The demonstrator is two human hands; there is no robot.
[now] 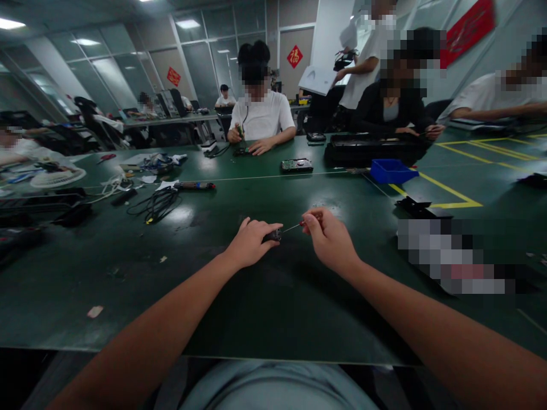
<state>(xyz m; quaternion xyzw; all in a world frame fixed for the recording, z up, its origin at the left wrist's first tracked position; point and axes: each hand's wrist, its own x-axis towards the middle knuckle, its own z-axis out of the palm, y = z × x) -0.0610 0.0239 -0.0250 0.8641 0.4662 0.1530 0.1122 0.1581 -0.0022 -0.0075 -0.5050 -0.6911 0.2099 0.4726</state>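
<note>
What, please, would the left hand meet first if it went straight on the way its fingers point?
Most likely the right hand, which pinches the far end of the thin tool that the left hand holds; depth is hard to judge.

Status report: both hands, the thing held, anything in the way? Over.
Left hand shut on small dark piece. Right hand pinches thin metal rod running into it. Blue bin, black cables well away on green table.

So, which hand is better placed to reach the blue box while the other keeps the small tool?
Probably the right hand: the blue box lies on its side of the table. The left hand grips the small tool by its dark handle, so it could keep it.
</note>
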